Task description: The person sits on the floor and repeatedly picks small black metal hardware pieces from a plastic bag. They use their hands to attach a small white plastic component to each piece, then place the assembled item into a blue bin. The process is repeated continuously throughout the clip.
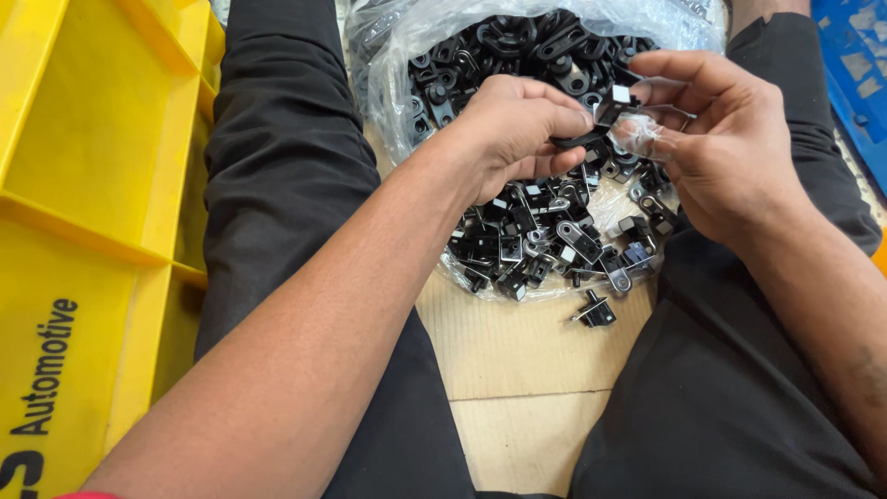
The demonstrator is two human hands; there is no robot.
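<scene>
A: What sort of place is this?

B: A workshop or small factory floor, I'd say. A clear plastic bag (397, 102) holds a heap of identical small black parts (540, 236).

A: Anything else?

B: Yellow moulded plastic bins (83, 185) stand on the left, a blue crate (855, 65) at the far right, and the person sits on flattened cardboard (517, 370) on the floor.

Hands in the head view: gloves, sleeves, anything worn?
Both the left hand and the right hand are bare: no gloves, no rings or watch visible. The forearms are uncovered too, with no sleeves in frame. A sliver of red shows at the bottom edge beside the left arm; what it is cannot be told.
</scene>
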